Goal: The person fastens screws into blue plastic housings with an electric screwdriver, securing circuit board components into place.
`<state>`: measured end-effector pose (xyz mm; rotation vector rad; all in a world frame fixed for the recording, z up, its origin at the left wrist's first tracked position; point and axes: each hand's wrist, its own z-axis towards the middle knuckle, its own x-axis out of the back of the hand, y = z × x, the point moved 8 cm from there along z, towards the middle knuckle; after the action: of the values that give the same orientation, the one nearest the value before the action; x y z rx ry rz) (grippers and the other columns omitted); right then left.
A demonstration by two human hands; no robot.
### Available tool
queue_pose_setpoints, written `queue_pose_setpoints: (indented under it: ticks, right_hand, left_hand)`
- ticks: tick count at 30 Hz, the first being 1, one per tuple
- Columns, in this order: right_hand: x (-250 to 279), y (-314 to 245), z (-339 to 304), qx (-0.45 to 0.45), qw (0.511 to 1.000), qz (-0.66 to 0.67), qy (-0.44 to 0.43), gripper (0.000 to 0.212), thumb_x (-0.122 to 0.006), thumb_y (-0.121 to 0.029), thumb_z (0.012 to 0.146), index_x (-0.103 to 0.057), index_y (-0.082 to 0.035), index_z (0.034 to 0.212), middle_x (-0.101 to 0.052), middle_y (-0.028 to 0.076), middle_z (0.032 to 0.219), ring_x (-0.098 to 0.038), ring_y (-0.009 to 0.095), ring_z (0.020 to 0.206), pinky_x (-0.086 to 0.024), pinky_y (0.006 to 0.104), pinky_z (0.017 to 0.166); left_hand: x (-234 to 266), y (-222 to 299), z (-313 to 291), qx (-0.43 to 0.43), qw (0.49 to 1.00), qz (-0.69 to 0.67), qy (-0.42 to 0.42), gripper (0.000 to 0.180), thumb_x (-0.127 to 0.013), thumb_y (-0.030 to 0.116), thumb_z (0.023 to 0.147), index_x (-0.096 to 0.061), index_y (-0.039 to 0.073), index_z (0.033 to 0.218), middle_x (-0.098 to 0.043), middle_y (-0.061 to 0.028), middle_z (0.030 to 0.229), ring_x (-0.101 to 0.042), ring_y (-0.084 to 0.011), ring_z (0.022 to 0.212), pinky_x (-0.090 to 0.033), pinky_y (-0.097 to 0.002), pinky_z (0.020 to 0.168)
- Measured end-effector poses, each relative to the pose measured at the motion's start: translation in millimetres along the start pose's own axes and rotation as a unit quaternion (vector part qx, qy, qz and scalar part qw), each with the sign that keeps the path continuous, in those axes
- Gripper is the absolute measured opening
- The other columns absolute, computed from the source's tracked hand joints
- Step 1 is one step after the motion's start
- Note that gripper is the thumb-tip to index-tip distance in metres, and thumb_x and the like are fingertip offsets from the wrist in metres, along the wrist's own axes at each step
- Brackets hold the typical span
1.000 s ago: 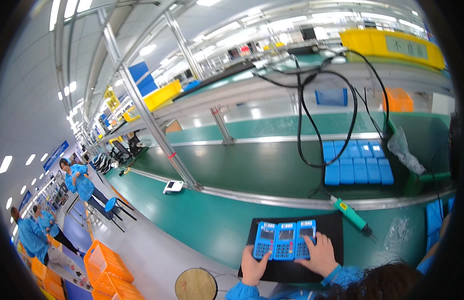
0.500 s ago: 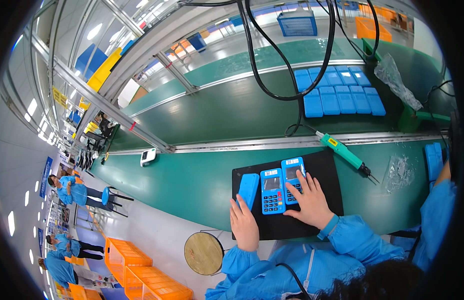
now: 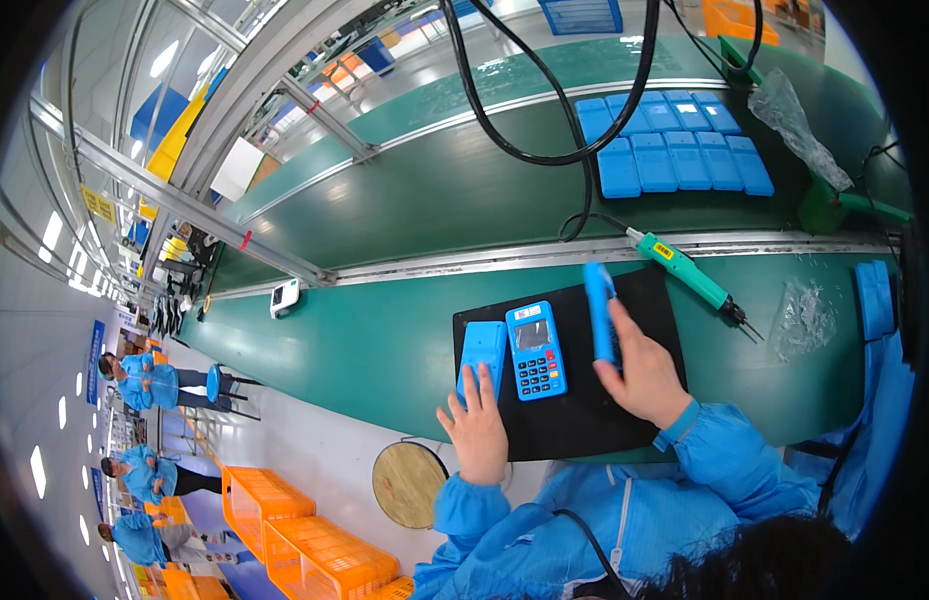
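Now three blue terminals: right hand (image 3: 640, 375) grip holds one (image 3: 601, 312); left hand (image 3: 477, 432), open, touches another (image 3: 482, 352).

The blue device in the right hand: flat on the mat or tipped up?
Tipped up. The blue device stands on its edge, narrow side showing, held by the right hand over the black mat.

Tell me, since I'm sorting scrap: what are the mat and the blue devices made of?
Mat: looks like black rubber or foam, matte, no glare. Devices: the one in the right hand, held on edge, and two lying flat by the left hand, look like moulded plastic, smooth with slight sheen.
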<state>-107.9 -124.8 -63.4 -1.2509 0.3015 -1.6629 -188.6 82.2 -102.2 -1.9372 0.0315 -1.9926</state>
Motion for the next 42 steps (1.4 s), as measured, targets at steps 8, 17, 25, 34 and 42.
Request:
queue_pose_setpoints:
  ticks: [8,17,25,34,42]
  right_hand:
    - [14.5,51.3,-22.2,-0.139,0.989,0.057,0.009,0.055,-0.048,-0.003,0.083,-0.023,0.000,0.131,-0.054,0.017,0.088,-0.056,0.027,0.074,-0.045,0.0315,0.069]
    - [-33.4,46.3,-38.0,-0.249,0.913,0.312,-0.086,0.058,-0.051,-0.003,0.082,-0.022,-0.001,0.131,-0.055,0.016,0.092,-0.059,0.021,0.079,-0.046,0.0290,0.069]
    - [-13.5,13.4,-14.3,-0.099,0.986,-0.064,-0.113,0.056,-0.064,-0.015,0.072,-0.039,0.001,0.120,-0.045,0.017,0.104,-0.049,0.030,0.089,-0.044,0.0367,0.074]
    - [48.5,56.3,-41.8,-0.151,0.979,-0.133,-0.029,0.052,-0.064,-0.011,0.071,-0.042,0.002,0.116,-0.040,0.019,0.118,-0.042,0.035,0.106,-0.037,0.0395,0.089]
    - [24.8,29.1,-51.5,-0.109,0.972,-0.191,-0.085,0.055,-0.069,-0.019,0.065,-0.051,-0.021,0.117,-0.029,0.023,0.130,-0.035,0.039,0.110,-0.029,0.0485,0.091]
  left_hand:
    - [50.7,59.4,20.9,-0.049,0.961,-0.265,0.060,0.070,-0.066,0.026,0.073,-0.032,0.000,0.128,-0.041,-0.0217,0.115,-0.046,-0.0360,0.102,-0.039,-0.0405,0.085]
    - [27.4,33.4,33.7,0.040,0.838,-0.544,0.006,0.066,-0.050,0.003,0.077,-0.016,-0.002,0.133,-0.039,-0.0279,0.121,-0.053,-0.0388,0.095,-0.045,-0.0377,0.079]
    - [36.4,30.5,19.0,-0.023,0.924,-0.367,0.104,0.043,-0.058,0.003,0.075,-0.047,0.001,0.117,-0.043,-0.0177,0.117,-0.045,-0.0300,0.106,-0.038,-0.0366,0.089]
    - [-38.1,-43.6,20.3,0.056,0.853,-0.516,0.056,0.051,-0.054,0.023,0.083,-0.038,-0.002,0.124,-0.026,-0.0217,0.135,-0.025,-0.0404,0.124,-0.023,-0.0439,0.101]
    - [-14.4,-4.1,3.5,-0.050,0.932,-0.356,0.049,0.085,-0.068,0.040,0.070,-0.027,-0.007,0.128,-0.018,-0.0262,0.137,-0.019,-0.0431,0.126,-0.021,-0.0456,0.101]
